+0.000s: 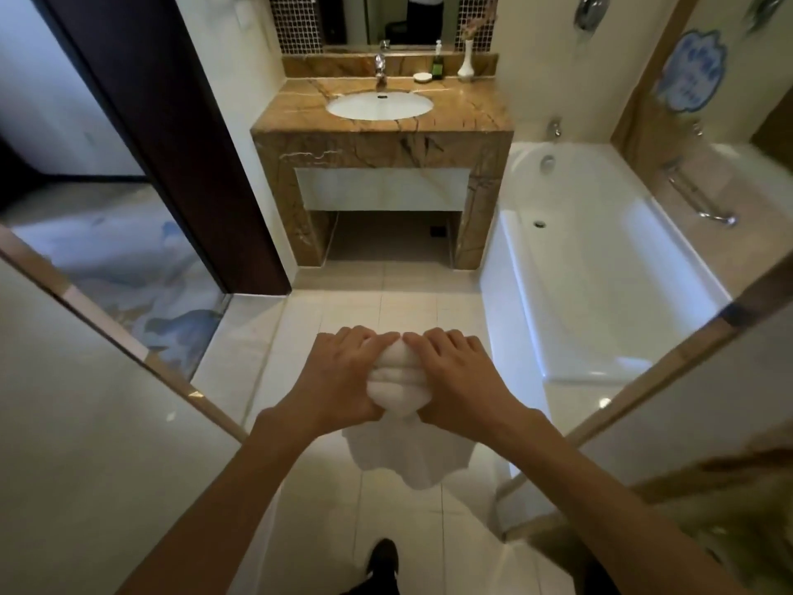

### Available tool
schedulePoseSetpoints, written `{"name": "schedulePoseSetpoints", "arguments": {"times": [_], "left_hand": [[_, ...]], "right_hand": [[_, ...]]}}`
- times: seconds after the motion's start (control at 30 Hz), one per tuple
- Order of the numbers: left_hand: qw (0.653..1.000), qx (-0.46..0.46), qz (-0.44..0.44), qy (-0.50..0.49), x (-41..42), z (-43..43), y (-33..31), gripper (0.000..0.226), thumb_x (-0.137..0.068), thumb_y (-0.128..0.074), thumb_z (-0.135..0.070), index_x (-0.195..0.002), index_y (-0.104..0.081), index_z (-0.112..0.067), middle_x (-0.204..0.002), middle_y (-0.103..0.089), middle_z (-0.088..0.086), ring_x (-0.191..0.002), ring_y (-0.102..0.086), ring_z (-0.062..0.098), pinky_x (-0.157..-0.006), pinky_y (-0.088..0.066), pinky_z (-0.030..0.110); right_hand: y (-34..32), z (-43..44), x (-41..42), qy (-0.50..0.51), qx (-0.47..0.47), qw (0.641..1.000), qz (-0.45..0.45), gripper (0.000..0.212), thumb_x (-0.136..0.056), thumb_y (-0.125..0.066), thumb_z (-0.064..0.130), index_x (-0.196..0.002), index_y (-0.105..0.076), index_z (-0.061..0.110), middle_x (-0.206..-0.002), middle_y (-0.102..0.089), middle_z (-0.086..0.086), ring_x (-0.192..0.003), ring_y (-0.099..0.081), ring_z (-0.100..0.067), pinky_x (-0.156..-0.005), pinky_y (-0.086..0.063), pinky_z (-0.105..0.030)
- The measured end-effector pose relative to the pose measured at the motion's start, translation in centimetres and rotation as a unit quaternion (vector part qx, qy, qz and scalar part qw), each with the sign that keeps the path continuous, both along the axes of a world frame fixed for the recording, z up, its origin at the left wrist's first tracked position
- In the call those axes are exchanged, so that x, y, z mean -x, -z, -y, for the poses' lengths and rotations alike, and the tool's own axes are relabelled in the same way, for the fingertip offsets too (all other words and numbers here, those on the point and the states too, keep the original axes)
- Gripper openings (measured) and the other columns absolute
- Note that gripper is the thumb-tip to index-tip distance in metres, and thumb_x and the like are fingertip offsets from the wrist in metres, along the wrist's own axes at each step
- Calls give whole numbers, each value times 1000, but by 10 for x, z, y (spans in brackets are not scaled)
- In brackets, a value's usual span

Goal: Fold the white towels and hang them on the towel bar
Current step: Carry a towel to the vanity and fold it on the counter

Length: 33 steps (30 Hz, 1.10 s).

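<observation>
White towel (397, 380) gathered between two bare hands, lower centre of the frame.
The one towel is held in the air above pale floor tiles (343, 302). The left hand (343, 375) and the right hand (455, 375) each curl round its bunched top from either side, and its loose end droops below the wrists. At upper centre stands one brown marble vanity (382, 143) with one oval white basin (379, 106), one chrome faucet (380, 70), one green bottle (437, 64), one white vase (466, 62) and one small white dish (422, 77), all under a mirror (386, 19). One white bathtub (600, 294) fills the right side, with one chrome grab bar (699, 199) on its wall. A blue sign (691, 70) at upper right carries writing too blurred to read. One black shoe (383, 560) shows at the bottom edge.
</observation>
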State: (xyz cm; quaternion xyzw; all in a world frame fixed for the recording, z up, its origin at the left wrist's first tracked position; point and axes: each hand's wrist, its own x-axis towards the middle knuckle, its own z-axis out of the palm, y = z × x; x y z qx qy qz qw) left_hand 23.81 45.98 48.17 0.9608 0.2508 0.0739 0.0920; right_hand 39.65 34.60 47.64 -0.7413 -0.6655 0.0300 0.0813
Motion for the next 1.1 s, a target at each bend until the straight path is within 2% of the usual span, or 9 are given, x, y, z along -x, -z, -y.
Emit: {"name": "schedulePoseSetpoints", "arguments": {"times": [0.1, 0.27, 0.4, 0.53, 0.77, 1.1], "left_hand": [[1000, 2, 22, -1, -9, -37, 2, 78, -59, -71, -51, -128, -54, -20, -108, -60, 2, -92, -55, 21, -80, -43, 36], [1000, 1, 24, -3, -29, -92, -3, 78, -62, -62, -55, -131, -51, -20, -113, -58, 2, -98, -52, 20, -84, -37, 33], [1000, 5, 15, -7, -47, -127, -2, 81, -61, -59, -55, -134, -44, -25, -117, -53, -1, -104, -48, 19, -90, -36, 36], [1000, 15, -8, -13, -67, -161, 4, 86, -57, -64, -50, -136, -35, -31, -119, -48, -4, -106, -44, 17, -92, -33, 36], [999, -1, 4, -43, -107, -213, 7, 87, -52, -65, -44, -135, -43, -30, -114, -52, -4, -103, -49, 20, -88, -36, 35], [999, -10, 0, -50, -155, -299, -11, 84, -60, -70, -43, -137, -38, -32, -123, -49, -4, -112, -45, 20, -95, -33, 36]], "right_hand": [[-4, -39, -13, -7, -2, 1000, 9, 81, -66, -76, 41, -136, -40, 20, -121, -52, -4, -103, -50, -24, -90, -44, -38], [-9, -95, -33, -10, -3, 1000, 9, 80, -70, -74, 44, -138, -41, 18, -128, -51, -6, -110, -50, -26, -95, -42, -40], [-9, -130, -51, -8, 7, 1000, 19, 81, -71, -71, 44, -140, -37, 19, -129, -49, -4, -112, -47, -25, -97, -40, -39], [-4, -163, -72, -13, 9, 1000, 15, 83, -71, -71, 46, -141, -33, 22, -131, -46, -3, -113, -45, -23, -98, -37, -37], [-3, -222, -115, -24, 9, 1000, 4, 86, -69, -69, 40, -142, -27, 25, -132, -42, -2, -116, -42, -25, -100, -35, -37], [-15, -312, -163, -29, -8, 1000, -1, 86, -72, -73, 44, -143, -28, 25, -134, -42, -1, -120, -42, -23, -103, -34, -37]]}}
